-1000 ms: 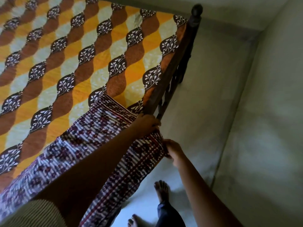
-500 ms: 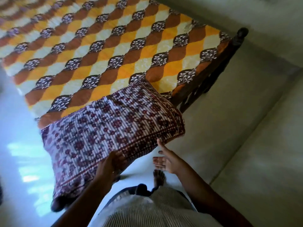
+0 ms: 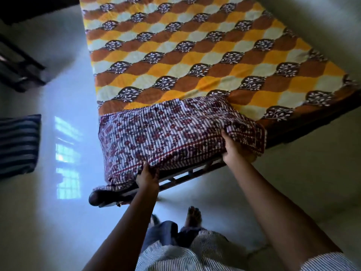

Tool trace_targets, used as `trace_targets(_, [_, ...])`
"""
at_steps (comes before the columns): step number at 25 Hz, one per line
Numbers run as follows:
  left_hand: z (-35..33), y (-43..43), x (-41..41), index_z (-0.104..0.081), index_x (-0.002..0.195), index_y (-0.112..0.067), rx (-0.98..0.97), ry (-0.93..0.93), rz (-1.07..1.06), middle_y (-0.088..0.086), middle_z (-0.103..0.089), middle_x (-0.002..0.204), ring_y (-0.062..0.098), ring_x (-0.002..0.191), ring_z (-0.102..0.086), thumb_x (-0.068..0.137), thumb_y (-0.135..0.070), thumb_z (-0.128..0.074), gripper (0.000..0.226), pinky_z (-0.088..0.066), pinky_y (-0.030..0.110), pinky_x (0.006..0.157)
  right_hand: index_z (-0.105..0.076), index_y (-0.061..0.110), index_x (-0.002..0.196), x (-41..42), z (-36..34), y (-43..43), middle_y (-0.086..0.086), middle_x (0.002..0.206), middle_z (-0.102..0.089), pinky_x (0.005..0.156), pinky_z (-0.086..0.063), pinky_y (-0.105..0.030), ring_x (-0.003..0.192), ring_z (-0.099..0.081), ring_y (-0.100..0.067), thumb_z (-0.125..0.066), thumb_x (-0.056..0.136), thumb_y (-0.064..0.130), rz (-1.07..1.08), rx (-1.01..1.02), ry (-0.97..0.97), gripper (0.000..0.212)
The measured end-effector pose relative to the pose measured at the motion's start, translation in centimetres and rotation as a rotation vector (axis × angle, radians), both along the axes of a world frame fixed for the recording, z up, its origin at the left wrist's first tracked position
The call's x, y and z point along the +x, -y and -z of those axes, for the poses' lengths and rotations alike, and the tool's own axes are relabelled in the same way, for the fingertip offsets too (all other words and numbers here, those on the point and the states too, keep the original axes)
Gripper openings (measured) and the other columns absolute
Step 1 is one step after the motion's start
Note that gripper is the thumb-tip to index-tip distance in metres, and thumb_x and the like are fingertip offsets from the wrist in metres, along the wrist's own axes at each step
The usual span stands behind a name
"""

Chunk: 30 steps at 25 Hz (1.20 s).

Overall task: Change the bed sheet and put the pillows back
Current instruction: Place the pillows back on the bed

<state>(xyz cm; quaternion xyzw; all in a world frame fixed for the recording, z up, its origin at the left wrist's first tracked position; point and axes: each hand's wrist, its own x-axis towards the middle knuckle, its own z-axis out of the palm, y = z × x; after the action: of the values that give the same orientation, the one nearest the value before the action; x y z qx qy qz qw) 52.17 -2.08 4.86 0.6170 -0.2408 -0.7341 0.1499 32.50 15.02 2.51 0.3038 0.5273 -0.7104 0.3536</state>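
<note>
The pale floor [image 3: 58, 222] is smooth and glossy, and a window's bright grid is mirrored on it. The bed sheet [image 3: 195, 55] covers the mattress flat and with hardly a wrinkle. It is a soft cotton-like weave printed in wavy lozenges of orange, brown and cream, with dark scalloped patches that carry white leaf sprigs.

The pillow [image 3: 166, 137] lies on the sheet across the near end of the bed. It is plump and roughly rectangular, in a crinkled cover of fine white stripes and maroon flowers. Its near edge sags over the dark wooden end rail [image 3: 185, 175], a slatted bar that ends in a rounded post knob [image 3: 95, 198].

A blue-striped textile [image 3: 17, 143] lies on the floor at the left; it is rectangular and too blurred to identify.

The left hand [image 3: 146, 178] grips the pillow's near edge, with its fingers curled into the bunched fabric. The right hand [image 3: 232, 149] clutches the cover near the right corner, thumb on top and fingers tucked beneath. A bare foot [image 3: 192, 214] stands on the floor below.
</note>
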Motion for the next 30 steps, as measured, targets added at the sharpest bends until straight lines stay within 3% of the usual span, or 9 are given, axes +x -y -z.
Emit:
trace_targets(1, [-0.2,-0.7,0.3,-0.052,0.107,-0.013,-0.056,0.003,0.052,0.009,-0.054,0.086,0.009,0.048,-0.056,0.094,-0.022,-0.054,0.016,-0.036,0.010,0.030,-0.023,0.016,0.146,-1.5,0.2,-0.1,-0.009,0.143,-0.043,0.108,-0.035,-0.053,0.128,-0.044,-0.029,-0.078,0.062,0.051,0.012,-0.023,-0.039,0.107])
trace_targets(3, [-0.4,-2.6,1.7,-0.049,0.114,-0.014,-0.235,0.043,0.274,0.001,-0.051,0.080,0.005,0.049,-0.060,0.096,-0.012,-0.048,0.018,-0.043,0.011,0.037,-0.021,0.019,0.146,-2.2,0.5,-0.5,-0.005,0.142,-0.042,0.106,-0.036,-0.053,0.128,-0.044,-0.027,-0.082,0.048,0.055,-0.019,-0.027,-0.099,0.120])
trace_targets(6, [1.7,-4.7,3.8,-0.041,0.129,-0.009,-0.251,0.061,0.465,-0.004,-0.053,0.087,-0.009,0.061,-0.063,0.099,-0.012,-0.040,0.029,-0.047,0.005,0.054,-0.030,0.020,0.144,0.1,2.7,-1.8,-0.004,0.142,-0.043,0.102,-0.040,-0.055,0.125,-0.047,-0.028,-0.077,0.066,0.051,-0.042,0.113,-0.044,0.096])
trace_targets(9, [2.7,-3.9,3.5,-0.047,0.118,-0.011,-0.123,0.046,0.329,0.004,-0.058,0.100,0.008,0.080,-0.061,0.099,-0.023,-0.042,0.024,-0.053,0.014,0.055,-0.029,0.020,0.144,1.9,3.8,-3.4,-0.006,0.143,-0.044,0.100,-0.043,-0.051,0.125,-0.048,-0.028,-0.073,0.075,0.038,0.012,0.036,-0.035,0.084])
trace_targets(12, [2.6,-3.4,3.7,-0.055,0.110,-0.004,-0.038,0.040,0.250,0.011,-0.064,0.098,0.019,0.083,-0.062,0.096,-0.029,-0.049,0.029,-0.055,0.024,0.056,-0.033,0.017,0.141,3.4,2.2,-4.2,-0.006,0.137,-0.048,0.094,-0.048,-0.044,0.124,-0.048,-0.026,-0.067,0.083,0.030,0.037,0.013,-0.052,0.069])
trace_targets(15, [1.5,-3.9,5.8,-0.059,0.111,-0.006,-0.035,0.105,0.468,0.011,-0.064,0.105,0.020,0.085,-0.062,0.093,-0.039,-0.052,0.039,-0.051,0.029,0.064,-0.052,0.018,0.115,6.9,1.4,-4.6,0.000,0.105,-0.058,0.063,-0.048,-0.023,0.090,-0.059,-0.014,-0.062,0.088,0.030,0.029,0.100,-0.028,0.031])
trace_targets(17, [1.0,-3.9,7.2,-0.059,0.111,-0.011,-0.059,0.109,0.576,0.010,-0.062,0.110,0.021,0.092,-0.061,0.093,-0.038,-0.051,0.034,-0.051,0.032,0.071,-0.054,0.023,0.091,10.2,1.1,-4.2,0.004,0.083,-0.053,0.050,-0.041,-0.018,0.064,-0.054,-0.004,-0.057,0.091,0.031,-0.046,0.136,-0.011,0.009])
trace_targets(23, [-0.4,-1.2,11.2,-0.058,0.108,-0.013,-0.182,0.099,0.672,0.011,-0.063,0.116,0.023,0.103,-0.059,0.096,-0.028,-0.048,0.021,-0.048,0.034,0.078,-0.059,0.016,0.113,19.7,0.3,0.5,0.000,0.100,-0.062,0.065,-0.045,-0.021,0.095,-0.058,-0.014,-0.052,0.094,0.022,-0.417,0.184,-0.080,0.021])
trace_targets(30, [-2.0,4.3,23.0,-0.058,0.114,-0.014,-0.229,0.047,0.484,0.004,-0.063,0.114,0.023,0.110,-0.058,0.095,-0.029,-0.050,0.026,-0.047,0.036,0.087,-0.059,0.022,0.102,27.4,-3.0,10.3,0.002,0.091,-0.061,0.064,-0.041,-0.018,0.083,-0.055,-0.010,-0.049,0.096,0.026,-0.824,0.185,-0.304,0.013])
